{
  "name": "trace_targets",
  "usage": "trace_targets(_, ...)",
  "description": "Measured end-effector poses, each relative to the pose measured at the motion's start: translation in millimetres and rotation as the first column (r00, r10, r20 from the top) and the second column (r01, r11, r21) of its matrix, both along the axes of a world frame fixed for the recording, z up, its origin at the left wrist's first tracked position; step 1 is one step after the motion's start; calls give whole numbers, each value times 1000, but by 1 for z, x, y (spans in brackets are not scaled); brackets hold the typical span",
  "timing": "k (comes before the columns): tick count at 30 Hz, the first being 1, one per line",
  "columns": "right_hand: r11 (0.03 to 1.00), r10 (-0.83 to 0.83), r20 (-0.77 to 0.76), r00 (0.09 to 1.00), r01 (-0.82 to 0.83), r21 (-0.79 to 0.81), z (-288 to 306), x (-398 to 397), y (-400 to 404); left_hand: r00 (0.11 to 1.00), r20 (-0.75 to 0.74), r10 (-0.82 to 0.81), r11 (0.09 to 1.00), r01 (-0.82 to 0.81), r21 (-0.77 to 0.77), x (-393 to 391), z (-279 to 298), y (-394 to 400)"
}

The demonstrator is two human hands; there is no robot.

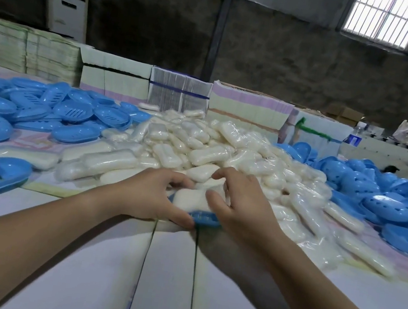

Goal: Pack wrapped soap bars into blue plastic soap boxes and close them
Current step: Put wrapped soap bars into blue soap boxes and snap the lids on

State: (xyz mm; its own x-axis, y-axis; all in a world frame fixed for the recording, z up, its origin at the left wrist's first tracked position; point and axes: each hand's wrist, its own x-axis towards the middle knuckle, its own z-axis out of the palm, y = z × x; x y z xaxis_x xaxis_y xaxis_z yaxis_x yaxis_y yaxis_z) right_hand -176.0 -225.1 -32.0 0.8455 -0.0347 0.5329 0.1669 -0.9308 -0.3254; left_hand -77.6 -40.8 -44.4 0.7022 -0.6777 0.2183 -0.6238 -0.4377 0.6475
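Both hands [191, 200] around soap box [205, 219]

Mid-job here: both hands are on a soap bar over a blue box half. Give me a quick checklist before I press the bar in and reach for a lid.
1. Blue box half held steady: ok, left hand grips its near edge.
2. Wrapped soap bar over the box half: ok, it lies on it between both hands.
3. Bar fully seated: cannot tell, right hand and blur hide the rim.
4. Wrapper intact: cannot tell, too blurred.
5. Mating halves within reach: ok, blue halves are piled on the right.
6. More soap available: ok, soap pile lies just behind the hands.
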Motion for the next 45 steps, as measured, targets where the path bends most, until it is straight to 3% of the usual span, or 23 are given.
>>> trace_targets(5, 995, 91, -241, 966, -80, 56, 10, -11, -26, 1000, 10, 2, 1000, -2, 24, 0, 0, -1)
trace_targets(14, 988, 47, -266, 963, -84, -129, 9, -10, -31, 999, 26, 28, 999, -28, 16, -5, 1, 0)
trace_targets(19, 995, 93, -243, 966, -83, 51, 9, -9, -31, 999, 29, 22, 999, -23, 35, -5, 1, 1)
trace_targets(23, 993, 95, -247, 964, -75, 88, 6, -10, -32, 999, 37, 26, 999, -27, 29, -5, 0, 1)
trace_targets(26, 978, 118, -166, 979, -85, 190, 10, -11, -37, 999, 25, 28, 999, -29, 27, -3, -2, 1)
trace_targets(30, 910, -70, 60, 996, 39, 414, 28, -10, -70, 998, 31, 63, 998, -63, 29, 1, -5, 1)
trace_targets(34, 869, -359, 112, 927, 288, 404, 35, -10, -132, 999, 47, 22, 999, -24, 43, 3, -6, 1)
trace_targets(38, 671, -722, -41, 691, 713, 202, 21, -26, -207, 999, 33, -26, 1000, 25, 13, 3, -5, 0)
trace_targets(40, 573, -791, -204, 577, 815, 87, 13, -34, -232, 998, 47, -40, 999, 39, 20, 2, -4, -1)
trace_targets(42, 545, -784, -314, 536, 836, 66, 6, -36, -245, 996, 80, -33, 999, 31, 29, 4, -5, -2)
trace_targets(45, 580, -766, -344, 543, 815, -5, 0, -33, -251, 992, 126, -12, 999, 6, 43, 7, -6, -2)
